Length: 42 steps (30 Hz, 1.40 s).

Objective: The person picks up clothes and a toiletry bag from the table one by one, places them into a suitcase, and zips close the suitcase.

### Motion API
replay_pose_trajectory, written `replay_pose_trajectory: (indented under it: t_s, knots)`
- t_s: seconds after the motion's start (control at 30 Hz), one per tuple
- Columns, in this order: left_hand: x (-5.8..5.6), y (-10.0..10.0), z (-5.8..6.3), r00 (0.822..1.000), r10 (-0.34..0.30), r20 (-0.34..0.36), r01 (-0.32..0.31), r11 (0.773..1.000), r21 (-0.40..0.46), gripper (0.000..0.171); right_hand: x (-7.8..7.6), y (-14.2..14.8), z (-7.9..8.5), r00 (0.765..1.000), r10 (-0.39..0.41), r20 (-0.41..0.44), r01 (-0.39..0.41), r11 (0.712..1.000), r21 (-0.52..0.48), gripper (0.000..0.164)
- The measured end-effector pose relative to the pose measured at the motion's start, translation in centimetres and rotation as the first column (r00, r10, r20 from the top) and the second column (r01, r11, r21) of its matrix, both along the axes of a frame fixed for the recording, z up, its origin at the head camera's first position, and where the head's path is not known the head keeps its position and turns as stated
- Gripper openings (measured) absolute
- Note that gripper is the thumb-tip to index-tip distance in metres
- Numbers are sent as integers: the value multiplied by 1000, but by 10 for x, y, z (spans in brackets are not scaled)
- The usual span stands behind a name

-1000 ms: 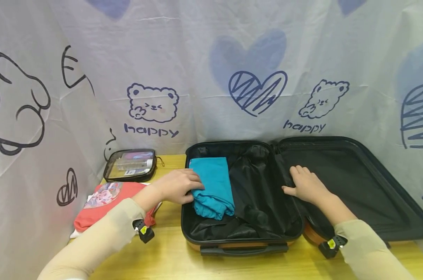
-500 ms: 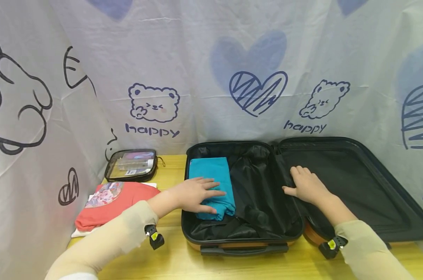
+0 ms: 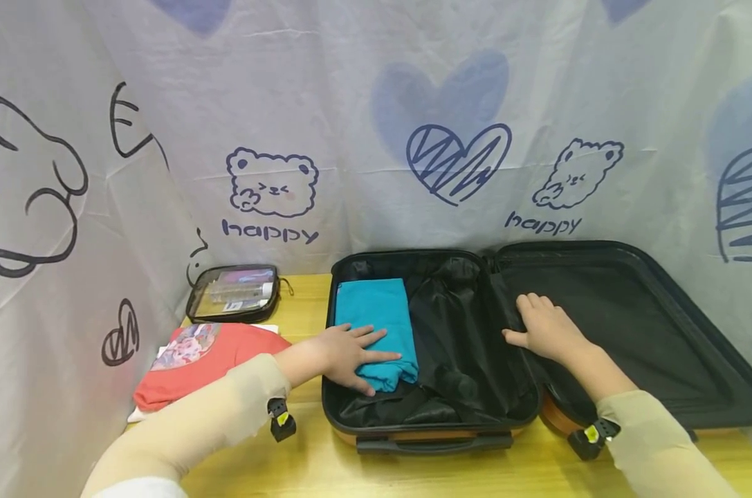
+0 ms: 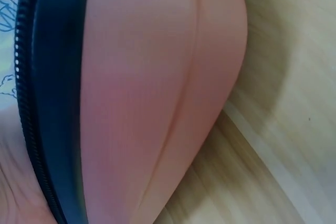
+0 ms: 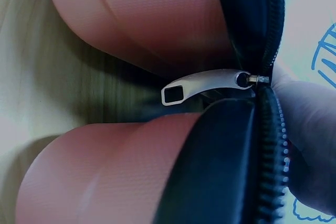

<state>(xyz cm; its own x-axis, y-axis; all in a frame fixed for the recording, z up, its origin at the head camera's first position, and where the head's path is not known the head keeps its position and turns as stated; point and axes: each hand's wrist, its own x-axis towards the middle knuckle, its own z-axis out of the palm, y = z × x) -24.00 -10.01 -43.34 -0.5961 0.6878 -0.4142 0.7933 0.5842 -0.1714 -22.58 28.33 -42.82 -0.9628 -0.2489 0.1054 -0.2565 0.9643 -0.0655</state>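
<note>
Nearest is a yellow wood-grained table [image 3: 257, 470], with a pair of beige-sleeved forearms [image 3: 195, 415] reaching over it. A black plastic handle [image 3: 434, 445] fronts the unfolded, orange-shelled suitcase with black fabric lining [image 3: 459, 346].

Beyond that edge, the left hand [image 3: 351, 354] lies palm down, fingers straight and spread, over the near left part of a folded teal cloth [image 3: 376, 308]; it grips nothing. The cloth rests in the left half of the suitcase, stretching away beyond the fingers, its near end bunched. Well to its right, the right hand [image 3: 553, 328] rests at the seam between the suitcase halves, fingers extended and thumb apart, with no hold on the cloth. The right wrist view shows a silver metal zip pull [image 5: 205, 85] beside this hand.

Left of the suitcase lies a coral-red garment with a floral patch [image 3: 239, 349]; behind it sits a clear, black-trimmed pouch [image 3: 231, 319]. Farthest back hangs a white printed curtain [image 3: 351, 138].
</note>
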Motion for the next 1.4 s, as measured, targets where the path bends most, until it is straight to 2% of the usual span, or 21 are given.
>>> replay_pose_trajectory:
  t_s: [0.13,0.23,0.33,0.43,0.57,0.7,0.97,1.1,1.4]
  knots:
    - [-5,3,1,1000,3,6,-3,1000,-28,78,-1,1,2,1000,-7,8,7,1000,10,56]
    - [-8,3,0,1000,1,12,-1,1000,-7,78,-1,0,3,1000,-14,13,14,1000,13,57]
    - [-7,0,0,1000,-9,19,7,998,69,76,1,-2,3,1000,-14,13,14,1000,17,60]
    - [-3,-3,-1,999,-32,21,28,985,172,72,2,-3,2,1000,-6,10,6,1000,29,59]
    - [0,-8,0,998,-63,-1,61,958,281,68,2,-4,0,1000,10,3,-10,999,38,57]
    - [6,-11,6,997,-61,-42,72,931,358,66,2,-5,0,1000,20,-20,-19,998,59,57]
    - [14,-17,19,991,-16,-132,80,865,495,64,3,-3,4,999,13,-45,-8,994,111,60]
    - [19,-25,25,990,10,-143,73,824,562,64,3,-4,6,1000,6,-29,-3,992,123,61]
    - [26,-51,24,975,106,-194,51,746,664,61,4,-7,13,1000,-4,-15,6,988,153,63]
